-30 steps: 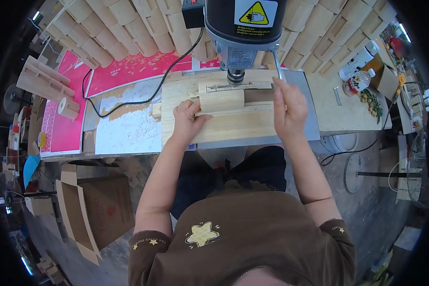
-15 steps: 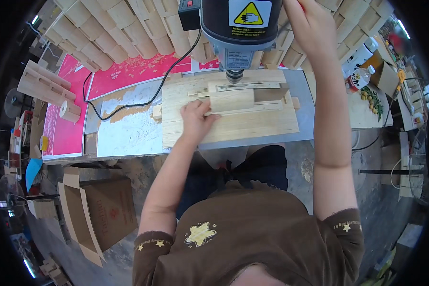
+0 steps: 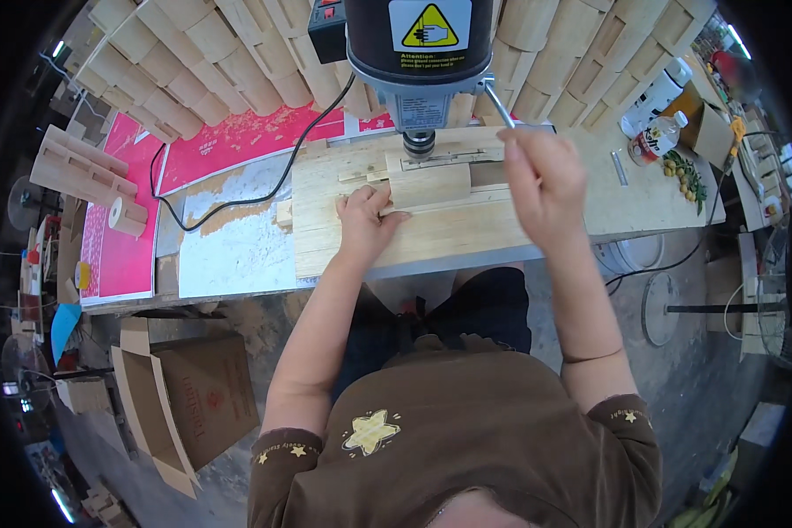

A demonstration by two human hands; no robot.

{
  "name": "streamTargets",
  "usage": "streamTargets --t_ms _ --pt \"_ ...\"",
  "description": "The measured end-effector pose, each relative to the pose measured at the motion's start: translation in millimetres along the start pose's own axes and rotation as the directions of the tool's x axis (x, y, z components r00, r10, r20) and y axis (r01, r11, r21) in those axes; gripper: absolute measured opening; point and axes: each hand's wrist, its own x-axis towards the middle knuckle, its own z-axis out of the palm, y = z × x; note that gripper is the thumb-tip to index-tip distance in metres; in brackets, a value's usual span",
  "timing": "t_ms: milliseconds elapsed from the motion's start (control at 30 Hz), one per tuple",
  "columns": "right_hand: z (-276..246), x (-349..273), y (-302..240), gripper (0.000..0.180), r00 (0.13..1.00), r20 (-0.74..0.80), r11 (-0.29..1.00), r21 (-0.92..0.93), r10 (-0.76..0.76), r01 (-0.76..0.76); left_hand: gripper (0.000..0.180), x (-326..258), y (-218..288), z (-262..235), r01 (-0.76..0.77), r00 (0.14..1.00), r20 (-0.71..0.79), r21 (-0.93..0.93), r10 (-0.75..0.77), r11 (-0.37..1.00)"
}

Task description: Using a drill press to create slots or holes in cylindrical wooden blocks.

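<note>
1. At far left, a group of pale wooden half-round pieces with cut slots [image 3: 81, 169] stands on a pink printed sheet [image 3: 119, 264], with a small pale wooden cylinder with a hole in its end [image 3: 127, 216] just beside it.
2. Below the table edge, an open brown cardboard box [image 3: 204, 396] sits on the floor.
3. A black power cable [image 3: 264, 198] curves across the table to the drill press.
4. The left hand [image 3: 367, 224] lies at the left end of the workpiece, fingers bent and thumb stretched along its front edge; whether it grasps or only presses, I cannot tell.
5. The workpiece, a pale half-round wooden block [image 3: 429, 185], lies in a flat pale wooden jig board [image 3: 440, 231], below the metal chuck [image 3: 419, 143] of a black and grey-blue drill press [image 3: 421, 62].
6. The right hand [image 3: 546, 180] is clenched around the end of a slim silver metal lever [image 3: 500, 104] at the right side of the drill press.
7. Farther right, a narrow metal strip [image 3: 619, 169] and a clear plastic bottle with a white cap [image 3: 660, 138] are on the tabletop.
</note>
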Motion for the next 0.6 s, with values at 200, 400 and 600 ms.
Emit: streamTargets --t_ms 200,400,600 --pt "47.5 -45.6 47.4 0.015 0.968 -0.204 0.982 -0.150 -0.145 0.115 0.032 6.8 5.8 5.7 -0.032 0.999 0.003 0.008 0.032 0.999" --pt "24.0 -21.4 34.8 0.013 0.951 -0.184 0.968 -0.086 -0.248 0.235 0.033 1.2 -3.1 6.8 -0.002 1.000 0.000 0.018 0.002 1.000" --pt "3.9 126.4 23.6 0.030 0.986 -0.124 0.986 -0.112 0.111 -0.125 0.043 6.0 0.7 6.7 0.024 1.000 0.012 -0.026 -0.024 0.999"
